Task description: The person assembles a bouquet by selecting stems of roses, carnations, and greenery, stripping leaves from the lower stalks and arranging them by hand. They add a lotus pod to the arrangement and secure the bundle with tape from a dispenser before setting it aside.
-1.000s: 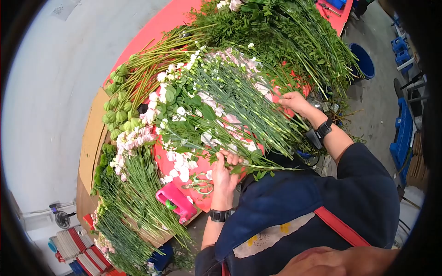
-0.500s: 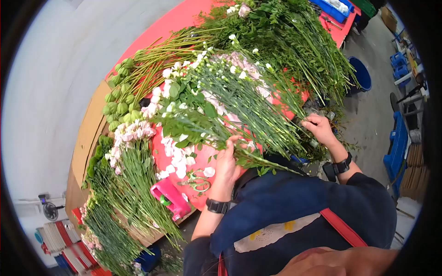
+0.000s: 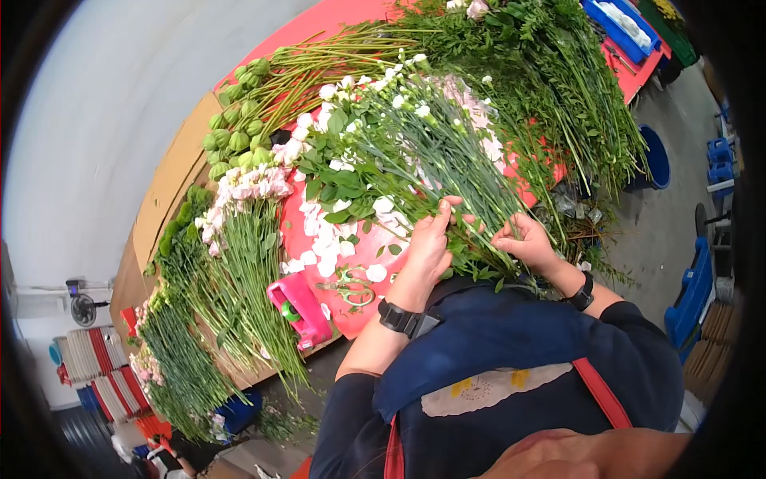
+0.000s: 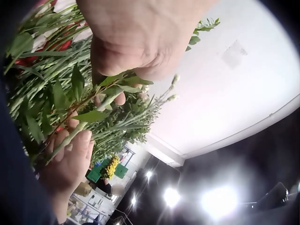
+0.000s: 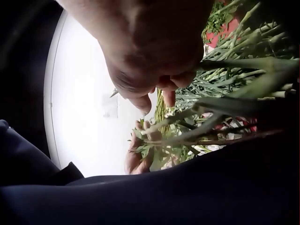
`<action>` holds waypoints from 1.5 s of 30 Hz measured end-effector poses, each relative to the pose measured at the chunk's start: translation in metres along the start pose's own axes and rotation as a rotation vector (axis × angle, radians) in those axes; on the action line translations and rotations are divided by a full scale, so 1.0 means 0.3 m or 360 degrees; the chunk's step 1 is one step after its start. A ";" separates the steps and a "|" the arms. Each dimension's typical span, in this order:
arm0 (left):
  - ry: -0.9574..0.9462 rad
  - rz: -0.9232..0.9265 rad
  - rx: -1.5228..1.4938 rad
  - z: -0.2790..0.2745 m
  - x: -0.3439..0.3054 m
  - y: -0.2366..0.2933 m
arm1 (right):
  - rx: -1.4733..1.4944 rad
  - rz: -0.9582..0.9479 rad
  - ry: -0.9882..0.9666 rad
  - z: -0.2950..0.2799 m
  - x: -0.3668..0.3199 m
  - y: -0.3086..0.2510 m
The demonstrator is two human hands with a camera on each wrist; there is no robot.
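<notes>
Stems point(image 3: 480, 254) with leaves and white blooms: in both hands, over tabletop point(image 3: 363, 315) near edge, bloom ends toward the far side. Left hand point(image 3: 429, 249): fingers curled round the leafy stems, thumb on top. Right hand point(image 3: 528, 246): thumb and fingers pinching stems closer to the cut ends, just beside left hand. Scissors point(image 3: 351, 287) lie left of left hand, near edge, loose white petals point(image 3: 325, 243) around and above them. Pink dispenser point(image 3: 299, 310) at the near edge, left of scissors. Pale pink blooms point(image 3: 254, 184) and green pods point(image 3: 238, 140) along the left side. Leafy greens point(image 3: 550, 88) heaped toward far right; blue tray point(image 3: 622, 30) at far right corner. Blue bucket point(image 3: 654, 158) on floor off the right edge.
</notes>
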State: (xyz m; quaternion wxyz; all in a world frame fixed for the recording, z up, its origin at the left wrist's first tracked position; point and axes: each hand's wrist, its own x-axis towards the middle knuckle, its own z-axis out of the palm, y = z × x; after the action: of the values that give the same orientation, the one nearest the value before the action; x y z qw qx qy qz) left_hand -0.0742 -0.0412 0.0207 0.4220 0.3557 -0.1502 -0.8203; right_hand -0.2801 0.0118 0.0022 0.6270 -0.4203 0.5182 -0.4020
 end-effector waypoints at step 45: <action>-0.0237 0.0454 -0.0255 -0.521 -0.590 0.098 | -0.0946 -0.0376 -0.0770 0.702 -0.163 0.132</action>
State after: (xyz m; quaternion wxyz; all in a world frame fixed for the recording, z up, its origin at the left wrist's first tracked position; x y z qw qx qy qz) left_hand 0.1231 0.0910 0.0080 0.5487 0.2344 -0.1642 -0.7855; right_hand -0.0761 0.0938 0.0031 0.5314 -0.7227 0.3974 -0.1932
